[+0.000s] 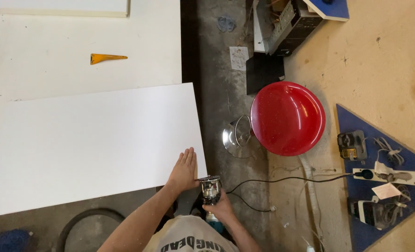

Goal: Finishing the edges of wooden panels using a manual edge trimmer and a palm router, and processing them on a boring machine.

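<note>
My left hand (183, 170) lies flat, fingers together, on the near right corner of a large white panel (95, 144). My right hand (222, 208) grips a small corded trim router (210, 189) with a shiny metal body, held upright against the panel's right edge just beside the left hand. Its black cable (282, 179) runs right across the floor to a white power strip (388, 176).
A red round stool (287, 117) with a chrome base (236, 136) stands right of the panel. A yellow wedge (107, 58) lies on the white table (76, 42) behind. A blue triangular board (371, 224) at right holds chargers and cords. A black hose (83, 219) curves near my legs.
</note>
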